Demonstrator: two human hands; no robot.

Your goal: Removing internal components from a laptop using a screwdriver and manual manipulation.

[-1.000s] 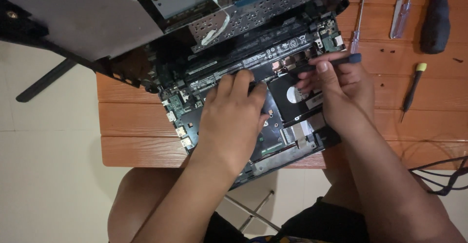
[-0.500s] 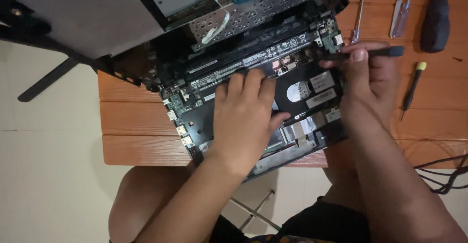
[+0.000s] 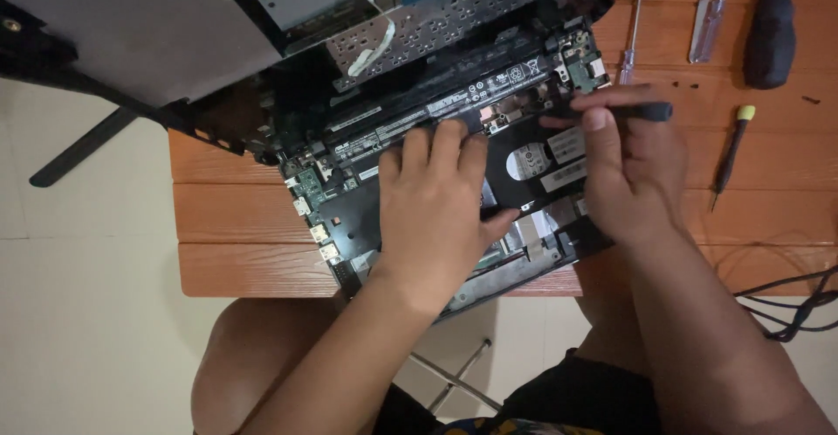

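The right hand (image 3: 633,169) grips a dark-handled tool (image 3: 642,111) lying across the hard drive (image 3: 541,160). The left hand (image 3: 436,212) lies flat, fingers spread, holding nothing, pressing on the opened laptop base (image 3: 349,199). A slip of the tool could gouge the board or ribbon cable (image 3: 532,226). The base overhangs the bench (image 3: 244,226) edge, so pressure could tip it. 4 spare tools lie well apart at right.

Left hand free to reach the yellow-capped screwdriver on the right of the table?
Probably not directly. The left hand lies flat on the opened laptop, and the right hand, holding a dark tool, sits between it and the yellow-capped screwdriver. It would have to cross over.
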